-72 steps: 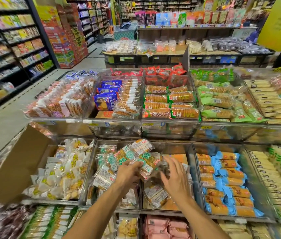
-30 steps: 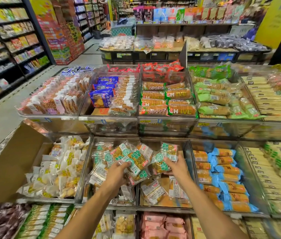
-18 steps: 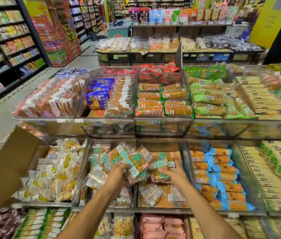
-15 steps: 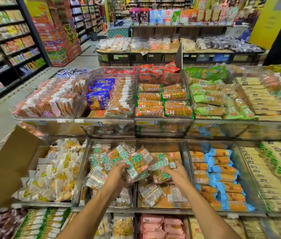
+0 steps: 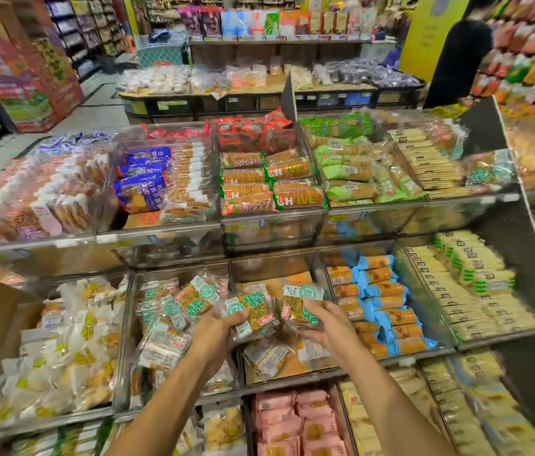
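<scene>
Here, the left hand grips a fan of packets, thumb curled over their lower edge, and the right hand pinches one more packet just beside them. All are held above the middle bin of the lower shelf tier. Each is a clear wrapper over a brown, seed-flecked slab, with a round green logo, green characters too blurred to read and a small red tag. The middle bin is clear plastic with a tan floor, where a few loose packs lie showing white labels. The left bin holds a heap of the same green-logo snack. The right bin holds blue rolls stacked in rows. In the upper bin lie crackers with green ends, lettered "H IVE" in white
</scene>
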A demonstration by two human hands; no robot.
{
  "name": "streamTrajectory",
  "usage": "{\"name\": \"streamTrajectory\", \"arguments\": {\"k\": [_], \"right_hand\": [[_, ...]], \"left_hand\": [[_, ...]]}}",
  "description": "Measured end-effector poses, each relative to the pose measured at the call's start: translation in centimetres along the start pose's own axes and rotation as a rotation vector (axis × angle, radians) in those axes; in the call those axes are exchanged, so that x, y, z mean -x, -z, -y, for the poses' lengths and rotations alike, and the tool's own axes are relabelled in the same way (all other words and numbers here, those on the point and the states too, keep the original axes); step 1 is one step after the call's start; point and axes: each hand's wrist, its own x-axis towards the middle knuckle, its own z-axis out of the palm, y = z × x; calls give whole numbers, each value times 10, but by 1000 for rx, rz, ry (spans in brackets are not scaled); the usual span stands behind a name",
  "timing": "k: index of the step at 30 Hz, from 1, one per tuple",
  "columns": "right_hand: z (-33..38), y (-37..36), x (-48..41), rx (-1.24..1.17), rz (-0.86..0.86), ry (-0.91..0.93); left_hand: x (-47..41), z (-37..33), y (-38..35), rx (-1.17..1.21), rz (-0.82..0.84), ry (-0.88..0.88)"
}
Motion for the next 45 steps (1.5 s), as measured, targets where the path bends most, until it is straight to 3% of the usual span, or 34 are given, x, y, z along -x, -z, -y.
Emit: {"name": "streamTrajectory", "arguments": {"k": [6,14,30,45], "right_hand": [[-13,9,63,-109,-134,58],[-52,49,163,-247,-490,81],[-99,198,366,-480,-836,253],[-151,355,476,-597,-1061,268]], "left_hand": [[5,11,5,-162,125,39],[38,43,-32,-325,311,127],[153,149,-228,-636,722,273],[230,287,-394,-769,936,327]]}}
